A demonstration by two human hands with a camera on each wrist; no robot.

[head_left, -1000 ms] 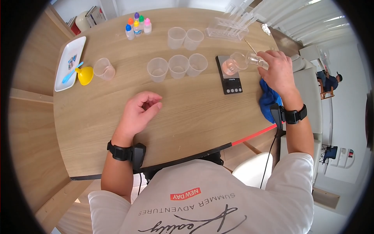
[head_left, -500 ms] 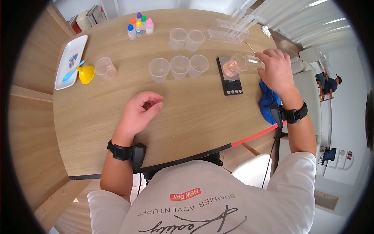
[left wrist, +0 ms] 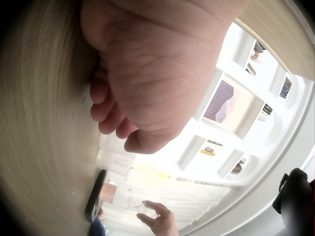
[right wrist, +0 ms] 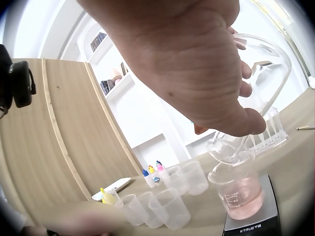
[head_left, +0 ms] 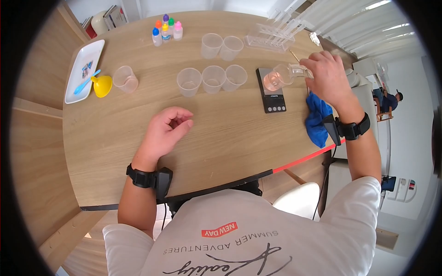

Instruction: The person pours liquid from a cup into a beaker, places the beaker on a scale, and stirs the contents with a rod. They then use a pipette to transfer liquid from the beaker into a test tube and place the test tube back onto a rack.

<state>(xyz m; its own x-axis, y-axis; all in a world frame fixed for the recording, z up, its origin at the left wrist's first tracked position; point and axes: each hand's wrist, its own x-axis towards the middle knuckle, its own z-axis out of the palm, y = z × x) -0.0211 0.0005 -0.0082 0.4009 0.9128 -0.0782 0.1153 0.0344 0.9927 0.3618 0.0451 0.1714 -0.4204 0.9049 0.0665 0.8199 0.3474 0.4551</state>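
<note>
In my right hand is a clear glass flask, gripped by the fingers and thumb and tipped. Its mouth hangs over the rim of a glass beaker in the right wrist view. Pale pink liquid fills the lower part of this beaker, which has white volume marks. Under it lies a black digital scale, buttons toward me. My left hand rests on the table with loosely curled fingers, holding nothing; its palm fills much of the left wrist view.
Several clear plastic cups stand mid-table, another at left beside a yellow funnel. Behind are dropper bottles and a test tube rack. A white tray lies far left, a blue cloth near the right edge.
My right forearm and elbow have swung slightly outward to the right, while the tipped flask stays at the beaker. My left hand has stayed in place.
</note>
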